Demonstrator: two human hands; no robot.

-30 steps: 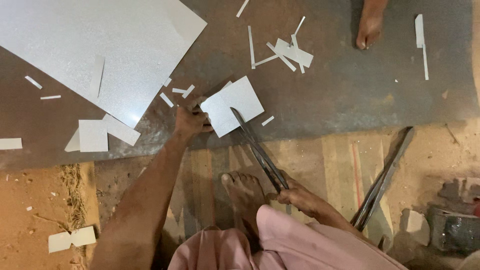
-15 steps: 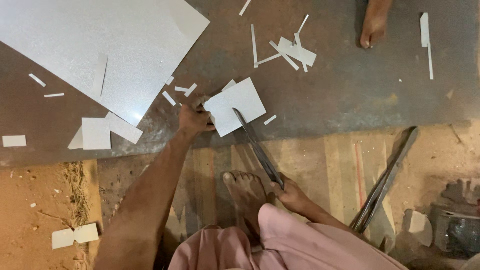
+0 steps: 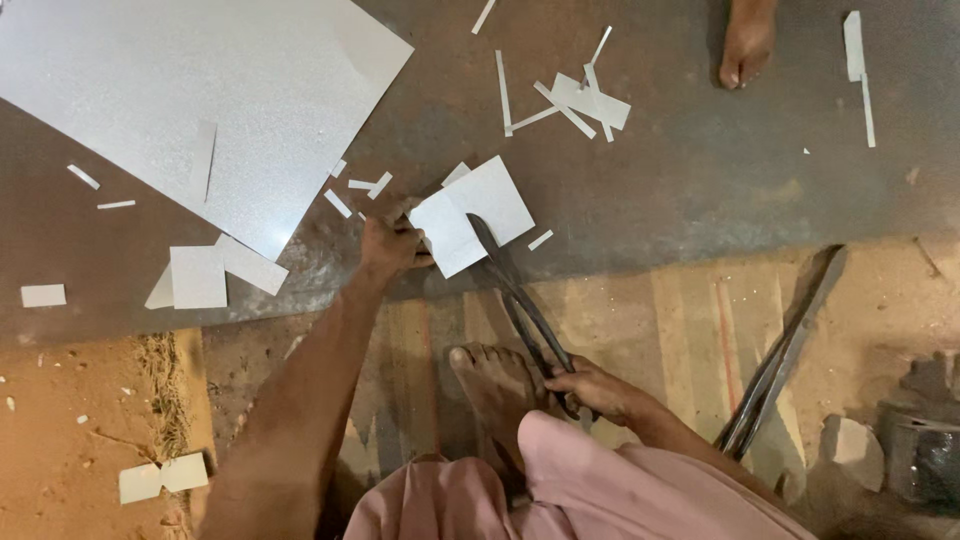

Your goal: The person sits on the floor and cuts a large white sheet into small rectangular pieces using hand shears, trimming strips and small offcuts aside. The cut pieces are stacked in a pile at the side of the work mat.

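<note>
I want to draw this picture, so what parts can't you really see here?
Head view only:
- The shears: their handle ends are wrapped by the right hand.
- The small white piece: its near corner is covered by the left hand.
- The big sheet: cut off by the top and left edges.
- Another person's foot: cut off by the top edge.
- A dark object at the right edge: too dim to identify.

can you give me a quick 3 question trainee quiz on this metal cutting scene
1. True or false: the left hand grips the small sheet piece.
2. What does the right hand hold? A) hammer B) long shears C) file
3. Which thing lies on the floor right of the person, untouched?

Key: 1 true. 2 B. 3 a second pair of long shears.
</note>
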